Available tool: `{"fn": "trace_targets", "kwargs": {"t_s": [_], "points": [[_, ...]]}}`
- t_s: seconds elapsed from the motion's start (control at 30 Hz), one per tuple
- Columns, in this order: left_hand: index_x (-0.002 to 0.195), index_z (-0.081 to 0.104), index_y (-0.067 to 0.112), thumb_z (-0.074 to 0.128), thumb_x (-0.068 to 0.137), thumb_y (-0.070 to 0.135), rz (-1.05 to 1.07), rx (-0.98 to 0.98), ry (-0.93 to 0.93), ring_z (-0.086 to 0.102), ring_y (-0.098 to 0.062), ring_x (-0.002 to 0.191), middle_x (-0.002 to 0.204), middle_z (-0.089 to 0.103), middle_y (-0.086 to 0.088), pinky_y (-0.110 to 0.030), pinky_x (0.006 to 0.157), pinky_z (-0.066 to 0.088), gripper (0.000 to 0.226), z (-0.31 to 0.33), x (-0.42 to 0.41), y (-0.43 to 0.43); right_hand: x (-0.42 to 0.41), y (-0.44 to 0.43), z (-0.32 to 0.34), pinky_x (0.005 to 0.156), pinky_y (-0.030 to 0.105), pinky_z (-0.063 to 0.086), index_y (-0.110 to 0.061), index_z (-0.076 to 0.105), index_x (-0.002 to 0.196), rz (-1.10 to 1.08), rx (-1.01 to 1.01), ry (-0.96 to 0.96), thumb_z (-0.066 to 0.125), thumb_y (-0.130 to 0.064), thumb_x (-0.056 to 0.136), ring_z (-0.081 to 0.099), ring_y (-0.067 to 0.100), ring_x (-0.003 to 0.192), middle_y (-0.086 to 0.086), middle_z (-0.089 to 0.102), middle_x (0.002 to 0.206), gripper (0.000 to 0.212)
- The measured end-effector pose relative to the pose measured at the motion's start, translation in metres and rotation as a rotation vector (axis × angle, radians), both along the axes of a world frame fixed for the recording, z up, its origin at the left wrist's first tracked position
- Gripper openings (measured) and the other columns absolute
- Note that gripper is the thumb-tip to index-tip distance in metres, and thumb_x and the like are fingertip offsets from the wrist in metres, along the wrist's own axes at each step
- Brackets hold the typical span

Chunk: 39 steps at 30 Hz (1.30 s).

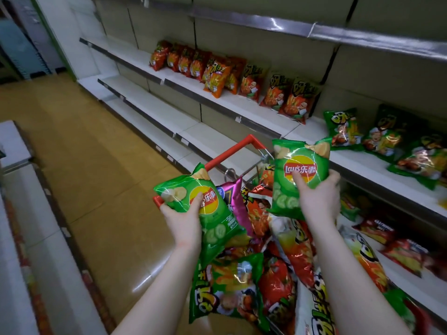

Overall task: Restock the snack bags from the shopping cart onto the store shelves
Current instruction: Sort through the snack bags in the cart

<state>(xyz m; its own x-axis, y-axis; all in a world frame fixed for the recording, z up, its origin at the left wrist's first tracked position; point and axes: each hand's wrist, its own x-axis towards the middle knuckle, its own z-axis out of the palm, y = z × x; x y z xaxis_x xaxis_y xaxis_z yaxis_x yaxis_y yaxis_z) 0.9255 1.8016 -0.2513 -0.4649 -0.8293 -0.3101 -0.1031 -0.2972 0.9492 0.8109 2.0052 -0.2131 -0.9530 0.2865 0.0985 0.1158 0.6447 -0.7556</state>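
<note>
Head view: my left grip (183, 213) is closed around a green Lay's bag (217, 223), thumb across the front by the logo, fingers behind. The bag is tilted, top corner pointing away from me, and it hangs over the near left corner of the shopping cart (229, 152). My right grip (319, 194) is clamped on a second green Lay's bag (302, 155), thumb on the logo. That one is held upright and higher, above the far right side of the cart and just in front of the shelf edge (350, 165). Neither bag touches a shelf, and the two are apart from each other. Below both arms the cart is heaped with mixed snack bags (275, 286): red, green and one purple. A row of red and orange bags (217, 76) stands upright on the middle shelf (135, 56), leaning on the back panel. To their right, green bags (387, 141) lie slumped on the shelf. Red bags (391, 240) lie flat on the lower shelf beside the cart. Tan floor (84, 165) on the left.
</note>
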Motion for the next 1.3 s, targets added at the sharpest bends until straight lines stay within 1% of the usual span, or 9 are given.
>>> {"fn": "trace_targets", "kwargs": {"t_s": [0.23, 0.33, 0.5, 0.63, 0.77, 0.93, 1.1, 1.17, 1.3], "points": [[0.135, 0.034, 0.022, 0.085, 0.055, 0.050, -0.113, 0.010, 0.080, 0.054, -0.028, 0.122, 0.135, 0.052, -0.007, -0.051, 0.105, 0.042, 0.099, 0.005, 0.015, 0.024, 0.046, 0.024, 0.000, 0.077, 0.032, 0.042, -0.012, 0.035, 0.132, -0.018, -0.163, 0.104, 0.066, -0.058, 0.078, 0.055, 0.025, 0.105, 0.006, 0.056, 0.120, 0.078], [0.139, 0.033, 0.027, 0.082, 0.038, 0.067, -0.192, 0.034, 0.125, 0.053, -0.029, 0.124, 0.139, 0.050, -0.007, -0.053, 0.103, 0.043, 0.119, 0.011, 0.022, 0.039, 0.065, 0.035, 0.001, 0.079, 0.031, 0.040, -0.013, 0.035, 0.134, -0.028, -0.224, 0.126, 0.067, -0.054, 0.079, 0.053, 0.021, 0.102, 0.006, 0.056, 0.120, 0.075], [0.141, 0.037, 0.027, 0.084, 0.036, 0.069, -0.367, 0.058, 0.186, 0.056, -0.027, 0.121, 0.135, 0.055, -0.003, -0.052, 0.102, 0.044, 0.123, 0.027, 0.028, 0.078, 0.095, 0.067, 0.002, 0.071, 0.027, 0.042, -0.015, 0.034, 0.134, -0.100, -0.292, 0.171, 0.066, -0.054, 0.080, 0.054, 0.018, 0.099, 0.001, 0.055, 0.119, 0.074], [0.135, 0.045, 0.018, 0.084, 0.066, 0.040, -0.509, 0.107, 0.229, 0.063, -0.021, 0.109, 0.125, 0.062, -0.002, -0.042, 0.094, 0.050, 0.082, 0.040, 0.030, 0.115, 0.110, 0.100, 0.006, 0.077, 0.028, 0.038, -0.016, 0.034, 0.134, -0.181, -0.317, 0.173, 0.066, -0.052, 0.080, 0.051, 0.016, 0.100, 0.000, 0.054, 0.118, 0.072], [0.107, 0.058, 0.022, 0.076, 0.078, 0.021, -0.652, 0.117, 0.251, 0.072, -0.021, 0.090, 0.105, 0.071, -0.005, -0.038, 0.075, 0.060, 0.034, 0.046, 0.026, 0.153, 0.124, 0.140, 0.008, 0.082, 0.034, 0.045, -0.018, 0.035, 0.133, -0.267, -0.321, 0.191, 0.067, -0.053, 0.079, 0.056, 0.021, 0.103, 0.003, 0.057, 0.117, 0.071], [0.104, 0.057, 0.025, 0.075, 0.081, 0.021, -0.821, 0.049, 0.270, 0.070, -0.018, 0.090, 0.107, 0.069, -0.002, -0.027, 0.066, 0.057, 0.029, 0.052, 0.022, 0.209, 0.148, 0.202, 0.008, 0.084, 0.039, 0.050, -0.022, 0.038, 0.129, -0.378, -0.307, 0.218, 0.067, -0.058, 0.076, 0.057, 0.023, 0.103, 0.001, 0.058, 0.114, 0.070], [0.125, 0.042, 0.022, 0.070, 0.085, 0.021, -1.011, -0.041, 0.305, 0.063, -0.010, 0.096, 0.109, 0.059, 0.007, -0.028, 0.081, 0.055, 0.048, 0.063, 0.027, 0.298, 0.184, 0.279, 0.015, 0.083, 0.044, 0.053, -0.023, 0.041, 0.126, -0.479, -0.293, 0.261, 0.072, -0.052, 0.074, 0.060, 0.020, 0.098, -0.003, 0.059, 0.107, 0.067], [0.121, 0.042, 0.021, 0.067, 0.088, 0.019, -1.094, -0.051, 0.315, 0.063, -0.006, 0.091, 0.103, 0.059, 0.010, -0.022, 0.075, 0.056, 0.041, 0.069, 0.034, 0.341, 0.202, 0.317, 0.018, 0.082, 0.044, 0.053, -0.022, 0.042, 0.127, -0.517, -0.282, 0.280, 0.074, -0.051, 0.073, 0.060, 0.020, 0.098, -0.003, 0.060, 0.107, 0.068], [0.126, 0.040, 0.019, 0.065, 0.090, 0.024, -1.213, -0.017, 0.311, 0.066, -0.016, 0.096, 0.111, 0.062, -0.002, -0.023, 0.067, 0.057, 0.044, 0.077, 0.051, 0.429, 0.238, 0.394, 0.026, 0.079, 0.038, 0.054, -0.022, 0.042, 0.128, -0.564, -0.280, 0.319, 0.073, -0.049, 0.075, 0.060, 0.017, 0.096, -0.005, 0.058, 0.106, 0.067]]}}
